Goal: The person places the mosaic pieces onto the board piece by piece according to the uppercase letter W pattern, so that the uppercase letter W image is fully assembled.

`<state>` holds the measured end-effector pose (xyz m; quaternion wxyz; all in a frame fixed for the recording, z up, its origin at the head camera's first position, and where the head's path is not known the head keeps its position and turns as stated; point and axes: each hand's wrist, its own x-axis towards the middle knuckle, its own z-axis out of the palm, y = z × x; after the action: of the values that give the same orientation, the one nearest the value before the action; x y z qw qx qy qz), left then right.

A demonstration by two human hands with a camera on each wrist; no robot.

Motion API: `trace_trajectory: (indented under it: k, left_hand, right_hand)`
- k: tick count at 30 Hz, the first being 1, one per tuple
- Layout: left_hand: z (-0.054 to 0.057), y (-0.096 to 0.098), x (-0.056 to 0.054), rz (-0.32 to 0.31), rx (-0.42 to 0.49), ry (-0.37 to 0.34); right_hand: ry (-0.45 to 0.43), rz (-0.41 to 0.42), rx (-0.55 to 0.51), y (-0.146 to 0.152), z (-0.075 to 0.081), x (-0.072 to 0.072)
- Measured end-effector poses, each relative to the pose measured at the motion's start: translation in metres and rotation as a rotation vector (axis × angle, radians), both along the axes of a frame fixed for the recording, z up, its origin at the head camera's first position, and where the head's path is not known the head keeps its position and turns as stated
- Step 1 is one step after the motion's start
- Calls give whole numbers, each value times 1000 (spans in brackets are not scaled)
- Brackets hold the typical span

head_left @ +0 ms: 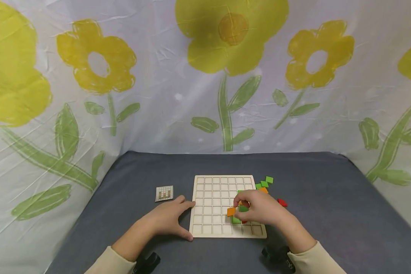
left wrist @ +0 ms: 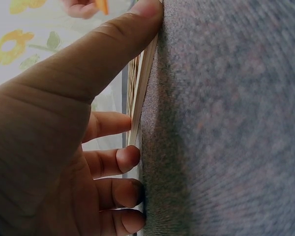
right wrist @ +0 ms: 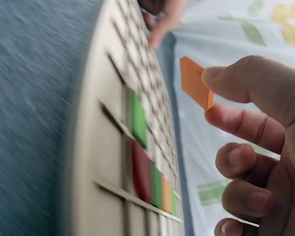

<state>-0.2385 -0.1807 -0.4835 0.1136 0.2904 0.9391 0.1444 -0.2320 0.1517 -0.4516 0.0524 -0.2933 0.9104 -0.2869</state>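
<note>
Below the head view's centre, the right hand [head_left: 260, 207] pinches an orange tile [head_left: 231, 212] between thumb and forefinger; the left hand [head_left: 167, 217], fingers spread, touches the board [head_left: 208, 210].

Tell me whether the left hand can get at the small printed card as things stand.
Probably yes. The card lies close by, just past the left hand, and nothing appears to stand between them; the hand would likely just have to leave the grid board's edge.
</note>
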Motion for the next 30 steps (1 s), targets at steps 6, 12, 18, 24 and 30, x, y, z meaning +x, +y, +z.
trace_trajectory:
  k: [6,12,18,24,30]
  left_hand:
    - [-2,0,-2,-6,-1,4]
    - [-3,0,-2,-8,-6,-1]
    - [-1,0,-1,4,-11,0]
    - [-1,0,-1,0,-5,0]
    - [-2,-1,-1,-5,-4,0]
  right_hand:
    - [46,-5,81,-16,-13,5]
    - [98,-57,167,-23,-19,8]
    - [125,-53,203,-28,-21,9]
    - [163,-38,202,-29,-24,9]
    - [152,-36,183,-28,-22,8]
